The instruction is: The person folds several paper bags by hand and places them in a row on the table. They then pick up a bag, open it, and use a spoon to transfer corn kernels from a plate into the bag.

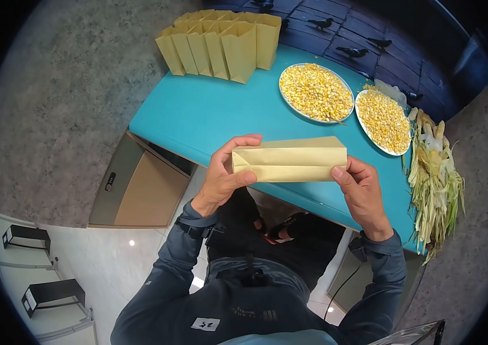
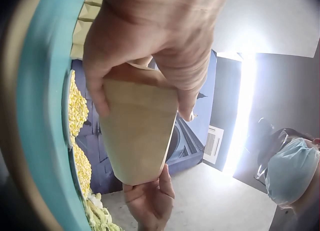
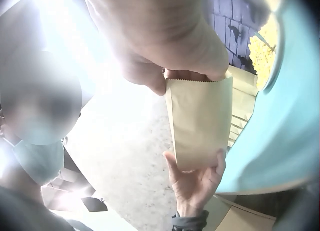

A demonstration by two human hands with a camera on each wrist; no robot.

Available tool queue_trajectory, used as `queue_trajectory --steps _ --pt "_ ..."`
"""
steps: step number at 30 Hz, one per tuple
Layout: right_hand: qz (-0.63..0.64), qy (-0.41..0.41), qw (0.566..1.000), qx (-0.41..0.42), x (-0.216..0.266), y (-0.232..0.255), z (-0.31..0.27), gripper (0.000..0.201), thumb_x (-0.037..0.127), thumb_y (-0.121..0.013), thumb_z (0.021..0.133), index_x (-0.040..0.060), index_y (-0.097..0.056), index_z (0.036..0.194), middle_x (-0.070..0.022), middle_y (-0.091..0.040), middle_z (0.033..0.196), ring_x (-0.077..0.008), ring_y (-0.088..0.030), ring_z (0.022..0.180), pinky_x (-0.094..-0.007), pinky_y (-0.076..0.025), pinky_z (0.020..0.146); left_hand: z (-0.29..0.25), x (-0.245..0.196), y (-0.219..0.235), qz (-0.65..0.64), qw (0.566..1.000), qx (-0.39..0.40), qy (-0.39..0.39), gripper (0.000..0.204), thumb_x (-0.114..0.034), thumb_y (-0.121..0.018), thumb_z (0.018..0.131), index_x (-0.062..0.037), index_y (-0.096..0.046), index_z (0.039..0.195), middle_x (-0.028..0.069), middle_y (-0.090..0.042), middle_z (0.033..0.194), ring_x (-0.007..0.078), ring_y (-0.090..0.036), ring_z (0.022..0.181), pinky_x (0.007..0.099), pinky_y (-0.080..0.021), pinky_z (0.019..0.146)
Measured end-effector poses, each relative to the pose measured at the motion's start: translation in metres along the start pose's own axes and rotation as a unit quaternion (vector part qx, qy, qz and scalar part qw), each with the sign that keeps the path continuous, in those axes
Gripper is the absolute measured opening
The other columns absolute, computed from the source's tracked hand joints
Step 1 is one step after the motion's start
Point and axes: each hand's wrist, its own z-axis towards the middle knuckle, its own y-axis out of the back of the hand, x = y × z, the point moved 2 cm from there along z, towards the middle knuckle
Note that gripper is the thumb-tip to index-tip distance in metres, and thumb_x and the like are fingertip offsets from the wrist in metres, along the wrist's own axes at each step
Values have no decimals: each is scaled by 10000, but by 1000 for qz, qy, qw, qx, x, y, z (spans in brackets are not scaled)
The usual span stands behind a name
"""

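Note:
A tan paper bag [image 1: 290, 156] lies sideways between both hands, in front of the table's near edge. At its folded bottom end, my left hand [image 1: 220, 173] grips it, thumb on the near face and fingers over the far side. My right hand [image 1: 363, 191] pinches the other end. In the right wrist view, that end of the paper bag [image 3: 200, 121] has a zigzag-cut mouth, and the right fingers reach partly inside it. From the left wrist, the bag's broad face [image 2: 140, 131] looks spread out into a box shape.
Several similar paper bags [image 1: 238, 49] stand upright in rows on the turquoise table [image 1: 209, 118], far left. Corn kernels [image 1: 315, 89] fill one plate at the back; more kernels [image 1: 383, 121] fill a second beside it. Corn husks [image 1: 436, 178] hang over the right edge. A cabinet [image 1: 146, 190] sits below left.

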Motion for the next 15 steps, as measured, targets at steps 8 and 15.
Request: queue_trajectory --steps 8,15 --pt "-35 96 995 -10 10 -24 -21 304 159 -754 1068 -55 -741 1283 -68 -778 1158 -107 -673 1044 -282 -522 953 -22 -8 -3 156 984 52 -74 1010 -251 -1088 643 -58 -580 1495 136 -499 1611 254 -523 1458 416 -411 1228" --pt "-73 164 983 -39 8 -35 -50 341 152 -782 1041 -68 -734 1298 -96 -780 1186 -137 -695 1086 -314 -539 978 -49 -11 -13 177 976 53 -111 1172 -101 -1078 633 -51 -435 1611 119 -524 1551 265 -517 1466 422 -394 1241"
